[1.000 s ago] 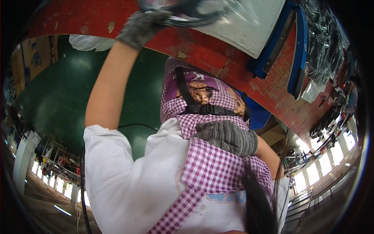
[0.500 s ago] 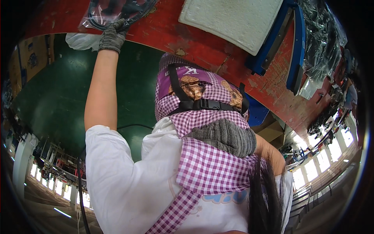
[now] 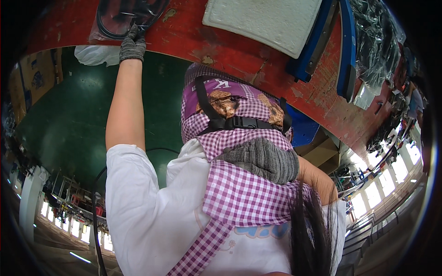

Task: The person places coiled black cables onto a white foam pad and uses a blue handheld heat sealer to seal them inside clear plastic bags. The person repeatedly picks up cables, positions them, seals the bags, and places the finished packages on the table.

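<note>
A clear plastic bag [image 3: 120, 22] with a dark, looped, cable-like item inside lies at the far left edge of the red table. My left hand [image 3: 132, 46], in a grey knitted glove, reaches out with a straight arm and grips the near edge of this bag. My right hand [image 3: 264, 160], in the same kind of glove, is bent in against my chest over the purple checked apron [image 3: 251, 195]. Its fingers are hidden in the apron's folds, so what they hold does not show.
On the red table [image 3: 184, 43] lie a white foam-like slab [image 3: 262, 25], a blue paper-cutter-like tool [image 3: 346, 55] and a heap of clear plastic bags [image 3: 380, 41]. A white bag [image 3: 96, 54] hangs below the table's left edge. Cardboard [image 3: 39, 73] stands farther left.
The plastic bag and my left hand have shifted slightly relative to each other, and the bag lies flatter. The whole view has moved a little. My right hand stays at the chest.
</note>
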Demonstrator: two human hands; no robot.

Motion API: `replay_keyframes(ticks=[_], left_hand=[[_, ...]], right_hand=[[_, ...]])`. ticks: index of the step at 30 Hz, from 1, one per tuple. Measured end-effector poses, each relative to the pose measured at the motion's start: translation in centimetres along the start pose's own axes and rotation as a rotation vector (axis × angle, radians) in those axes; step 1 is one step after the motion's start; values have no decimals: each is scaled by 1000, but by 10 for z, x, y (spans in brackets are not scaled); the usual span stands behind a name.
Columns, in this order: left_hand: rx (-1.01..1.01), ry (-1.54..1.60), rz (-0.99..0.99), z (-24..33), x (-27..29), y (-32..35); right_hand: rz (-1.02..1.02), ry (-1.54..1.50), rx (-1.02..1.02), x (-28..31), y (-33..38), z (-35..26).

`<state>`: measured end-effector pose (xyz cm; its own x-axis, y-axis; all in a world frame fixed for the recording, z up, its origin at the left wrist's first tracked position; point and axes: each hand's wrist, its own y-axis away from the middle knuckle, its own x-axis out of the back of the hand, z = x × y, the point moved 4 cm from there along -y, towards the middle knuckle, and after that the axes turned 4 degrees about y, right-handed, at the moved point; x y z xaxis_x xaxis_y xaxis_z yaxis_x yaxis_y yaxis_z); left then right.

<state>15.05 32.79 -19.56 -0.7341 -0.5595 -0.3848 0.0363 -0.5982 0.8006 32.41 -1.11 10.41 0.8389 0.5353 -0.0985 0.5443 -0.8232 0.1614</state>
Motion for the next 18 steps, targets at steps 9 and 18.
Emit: replay_keyframes(ticks=[9,18], left_hand=[[13,41,-53,-9,-5,24],[40,-332,76,-1,-15,33]], right_hand=[[4,5,30,-3,9,0],[41,129,125,-9,15,0]])
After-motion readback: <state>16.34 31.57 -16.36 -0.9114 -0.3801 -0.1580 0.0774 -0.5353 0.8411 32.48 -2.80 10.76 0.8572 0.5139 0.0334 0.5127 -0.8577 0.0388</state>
